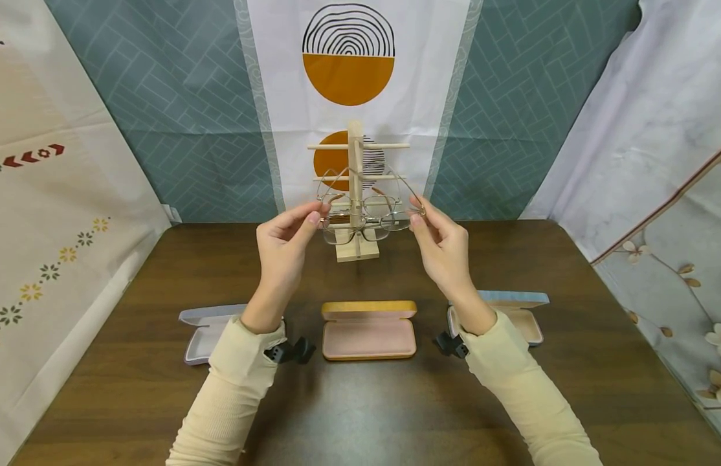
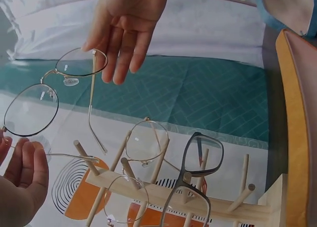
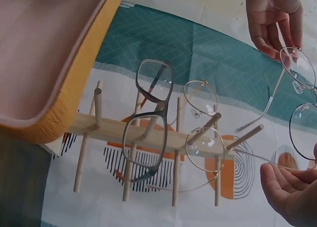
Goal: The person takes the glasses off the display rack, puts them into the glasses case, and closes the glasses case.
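Both hands hold up a pair of thin metal-rimmed round glasses point(image 2: 32, 110) in front of a wooden glasses stand point(image 1: 356, 168). My left hand point(image 1: 285, 249) pinches the frame on its left side between thumb and fingers. On the opposite side, my right hand point(image 1: 448, 252) pinches it near the hinge. The temples are unfolded and point toward the stand. On the stand's pegs rest gold round-rimmed glasses point(image 3: 204, 150) and, below them, grey thick-framed glasses point(image 3: 166, 111). In the head view, the held pair overlaps both of these.
Three open glasses cases stand in a row on the dark wooden table point(image 1: 360, 414): a pale blue-grey one point(image 1: 204, 343) at left, a yellow one with pink lining point(image 1: 369, 339) in the middle, a blue one point(image 1: 514, 299) at right. Patterned cloths point(image 1: 203, 129) hang around the table.
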